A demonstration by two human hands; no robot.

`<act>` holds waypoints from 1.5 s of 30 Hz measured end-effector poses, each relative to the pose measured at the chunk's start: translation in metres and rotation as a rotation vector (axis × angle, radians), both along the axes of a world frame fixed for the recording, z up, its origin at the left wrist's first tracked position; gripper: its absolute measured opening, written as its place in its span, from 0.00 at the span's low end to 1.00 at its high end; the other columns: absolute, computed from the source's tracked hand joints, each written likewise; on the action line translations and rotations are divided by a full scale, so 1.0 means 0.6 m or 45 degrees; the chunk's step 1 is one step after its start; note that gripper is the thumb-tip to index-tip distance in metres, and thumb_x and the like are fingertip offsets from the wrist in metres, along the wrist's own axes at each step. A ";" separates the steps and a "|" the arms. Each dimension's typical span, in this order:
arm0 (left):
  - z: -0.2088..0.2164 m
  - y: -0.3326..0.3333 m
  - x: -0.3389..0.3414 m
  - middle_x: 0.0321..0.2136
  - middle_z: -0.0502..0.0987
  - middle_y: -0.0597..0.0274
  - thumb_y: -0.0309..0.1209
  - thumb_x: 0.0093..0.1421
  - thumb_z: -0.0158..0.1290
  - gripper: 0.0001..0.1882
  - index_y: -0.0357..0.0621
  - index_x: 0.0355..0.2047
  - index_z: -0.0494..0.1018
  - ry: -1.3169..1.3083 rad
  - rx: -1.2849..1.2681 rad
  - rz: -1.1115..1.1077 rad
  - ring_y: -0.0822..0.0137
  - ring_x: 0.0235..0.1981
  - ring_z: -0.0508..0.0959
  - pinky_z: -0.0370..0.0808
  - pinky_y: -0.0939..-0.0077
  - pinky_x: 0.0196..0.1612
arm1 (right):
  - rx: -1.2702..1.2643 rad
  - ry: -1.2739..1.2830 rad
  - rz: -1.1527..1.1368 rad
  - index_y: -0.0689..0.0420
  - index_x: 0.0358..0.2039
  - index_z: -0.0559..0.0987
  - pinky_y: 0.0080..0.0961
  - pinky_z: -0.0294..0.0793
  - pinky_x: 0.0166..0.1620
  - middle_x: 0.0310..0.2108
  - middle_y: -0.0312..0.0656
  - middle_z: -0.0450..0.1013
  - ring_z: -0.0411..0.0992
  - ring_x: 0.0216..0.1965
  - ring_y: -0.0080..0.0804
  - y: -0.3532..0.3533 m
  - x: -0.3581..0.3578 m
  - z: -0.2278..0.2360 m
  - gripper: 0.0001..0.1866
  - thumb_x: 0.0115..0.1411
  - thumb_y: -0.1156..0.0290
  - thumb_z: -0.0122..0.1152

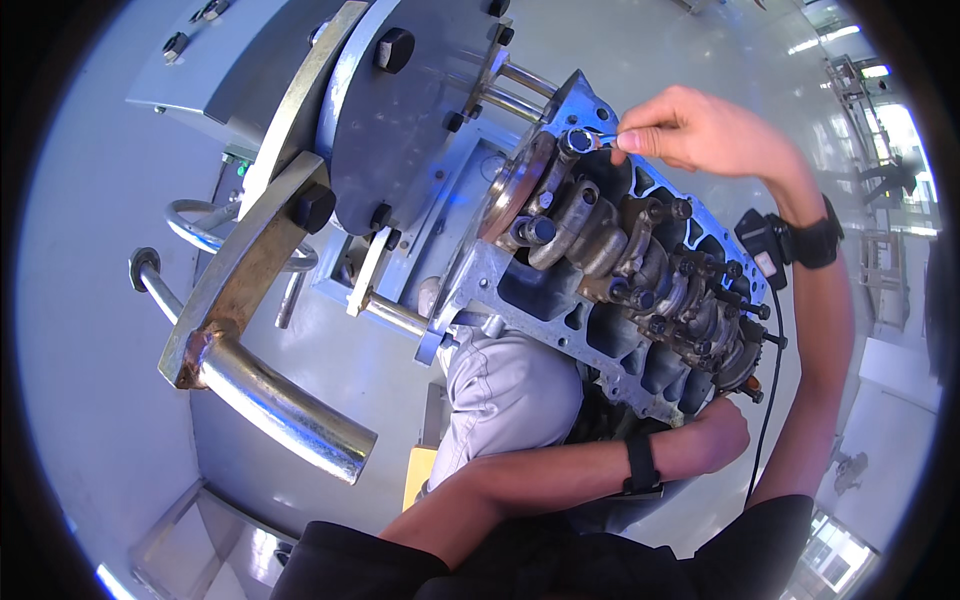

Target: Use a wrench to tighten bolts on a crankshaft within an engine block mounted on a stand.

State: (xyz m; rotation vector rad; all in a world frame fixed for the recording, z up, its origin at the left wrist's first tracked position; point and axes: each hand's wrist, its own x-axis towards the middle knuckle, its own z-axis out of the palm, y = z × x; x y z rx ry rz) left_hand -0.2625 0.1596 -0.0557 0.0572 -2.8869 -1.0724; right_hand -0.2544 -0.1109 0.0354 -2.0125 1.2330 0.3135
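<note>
My right hand point(690, 132) is closed in a pinch at the far side of the engine block point(490, 275). Between its thumb and fingers is what looks like a ring wrench point(605, 141), mostly covered by the fingers. The wrench's ring end sits around a bolt head point(580, 141) at the block's far left corner. A crankshaft point(600, 235) lies along the block's open face, with bearing caps and dark bolts over it. At the near right end of the block, my left hand point(722, 432) is bent against it, its fingers hidden.
To the left stands a metal stand with a round plate point(400, 110) bolted on, joined to the block by rods. A crank arm with a thick tube handle point(290, 415) juts toward me. My knee point(510, 385) is under the block's near edge. A cable point(775, 390) hangs by my right arm.
</note>
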 end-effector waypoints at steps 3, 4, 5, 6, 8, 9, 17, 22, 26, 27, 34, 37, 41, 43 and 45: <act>-0.001 -0.001 -0.001 0.38 0.84 0.65 0.32 0.56 0.58 0.09 0.51 0.37 0.84 -0.004 -0.004 -0.015 0.63 0.42 0.84 0.75 0.67 0.40 | -0.070 0.133 0.077 0.55 0.38 0.84 0.30 0.62 0.25 0.13 0.33 0.63 0.63 0.18 0.24 -0.021 0.011 0.005 0.21 0.67 0.49 0.56; -0.002 -0.002 -0.001 0.38 0.84 0.66 0.31 0.56 0.58 0.09 0.51 0.37 0.84 -0.005 -0.029 -0.017 0.63 0.42 0.84 0.75 0.67 0.40 | -0.183 0.229 0.114 0.55 0.39 0.84 0.31 0.62 0.25 0.13 0.33 0.63 0.62 0.18 0.25 -0.026 0.019 0.009 0.21 0.66 0.49 0.57; -0.004 -0.001 -0.003 0.38 0.84 0.66 0.31 0.56 0.58 0.09 0.51 0.37 0.84 -0.012 -0.030 -0.014 0.63 0.42 0.84 0.75 0.67 0.40 | -0.302 0.287 0.144 0.57 0.38 0.83 0.32 0.63 0.27 0.15 0.35 0.66 0.62 0.19 0.27 -0.033 0.028 0.013 0.22 0.65 0.49 0.58; -0.005 0.001 -0.005 0.38 0.84 0.65 0.31 0.57 0.58 0.09 0.51 0.37 0.84 -0.003 -0.048 -0.008 0.63 0.42 0.84 0.75 0.67 0.40 | -0.305 0.286 0.135 0.57 0.38 0.83 0.32 0.63 0.27 0.15 0.35 0.66 0.62 0.19 0.27 -0.040 0.035 0.013 0.22 0.65 0.49 0.58; -0.006 0.008 -0.007 0.38 0.84 0.65 0.31 0.57 0.57 0.09 0.51 0.37 0.84 0.006 -0.080 -0.022 0.63 0.41 0.84 0.75 0.67 0.40 | -0.584 0.085 0.399 0.60 0.31 0.82 0.30 0.68 0.32 0.19 0.40 0.71 0.69 0.24 0.31 -0.062 0.040 0.015 0.20 0.64 0.53 0.61; -0.006 0.011 -0.007 0.37 0.84 0.65 0.31 0.56 0.57 0.09 0.51 0.36 0.84 0.001 -0.093 -0.002 0.63 0.41 0.84 0.75 0.67 0.40 | -0.885 -0.175 0.587 0.63 0.31 0.78 0.31 0.67 0.32 0.20 0.41 0.70 0.68 0.25 0.31 -0.066 0.038 0.002 0.20 0.63 0.55 0.62; -0.054 0.050 -0.039 0.33 0.84 0.66 0.32 0.53 0.58 0.08 0.51 0.33 0.84 0.101 -0.097 0.142 0.65 0.37 0.83 0.73 0.68 0.37 | -0.194 -0.376 0.063 0.62 0.28 0.83 0.35 0.70 0.44 0.24 0.46 0.77 0.72 0.32 0.43 -0.076 0.066 0.003 0.17 0.58 0.58 0.67; -0.029 0.036 -0.028 0.33 0.84 0.65 0.33 0.53 0.58 0.08 0.52 0.33 0.84 0.034 -0.063 0.131 0.64 0.37 0.83 0.72 0.67 0.37 | -0.516 -0.247 0.181 0.62 0.32 0.77 0.28 0.62 0.28 0.18 0.36 0.65 0.62 0.23 0.24 -0.004 0.022 -0.004 0.16 0.66 0.60 0.60; -0.012 0.019 -0.002 0.33 0.84 0.65 0.33 0.54 0.58 0.08 0.51 0.33 0.84 0.079 -0.069 0.094 0.64 0.37 0.84 0.73 0.67 0.38 | -0.357 -0.222 -0.012 0.60 0.33 0.79 0.30 0.61 0.27 0.17 0.35 0.64 0.61 0.20 0.25 0.037 -0.004 -0.006 0.17 0.66 0.56 0.59; -0.012 0.017 0.002 0.33 0.84 0.65 0.33 0.54 0.58 0.08 0.51 0.33 0.84 0.090 -0.066 0.098 0.64 0.37 0.84 0.73 0.67 0.38 | -0.297 -0.232 -0.090 0.60 0.33 0.79 0.29 0.61 0.26 0.17 0.35 0.64 0.61 0.20 0.24 0.043 -0.006 -0.008 0.17 0.66 0.57 0.59; -0.020 0.018 -0.006 0.33 0.84 0.66 0.32 0.54 0.58 0.08 0.51 0.34 0.84 0.060 -0.097 0.110 0.63 0.38 0.84 0.74 0.68 0.38 | -0.131 -0.209 -0.253 0.60 0.33 0.78 0.24 0.64 0.25 0.16 0.33 0.66 0.66 0.19 0.19 0.061 0.017 -0.013 0.17 0.69 0.58 0.56; -0.014 0.015 -0.007 0.34 0.84 0.66 0.32 0.54 0.58 0.09 0.51 0.34 0.84 0.061 -0.057 0.088 0.64 0.38 0.84 0.75 0.68 0.38 | -0.154 -0.145 -0.194 0.61 0.32 0.78 0.23 0.65 0.26 0.17 0.33 0.67 0.66 0.20 0.17 0.043 0.007 -0.016 0.17 0.69 0.58 0.56; -0.014 0.018 -0.007 0.35 0.84 0.66 0.32 0.54 0.58 0.09 0.51 0.35 0.85 0.046 -0.064 0.086 0.64 0.38 0.84 0.75 0.68 0.38 | -0.552 -0.122 0.103 0.61 0.28 0.80 0.30 0.67 0.31 0.18 0.38 0.69 0.69 0.23 0.29 -0.016 0.007 -0.029 0.18 0.67 0.58 0.58; -0.025 0.022 -0.015 0.23 0.81 0.62 0.30 0.50 0.58 0.05 0.47 0.26 0.83 0.128 -0.088 0.072 0.61 0.29 0.82 0.74 0.66 0.29 | -0.756 -0.213 0.213 0.61 0.28 0.80 0.32 0.67 0.32 0.19 0.40 0.70 0.70 0.23 0.33 -0.049 0.011 -0.045 0.19 0.66 0.57 0.58; -0.048 0.036 -0.035 0.23 0.81 0.63 0.29 0.51 0.58 0.05 0.48 0.27 0.83 0.129 -0.118 0.112 0.60 0.29 0.82 0.75 0.66 0.30 | -1.321 -0.249 0.710 0.61 0.27 0.80 0.34 0.69 0.35 0.23 0.43 0.73 0.70 0.26 0.42 -0.079 0.043 -0.059 0.19 0.66 0.58 0.58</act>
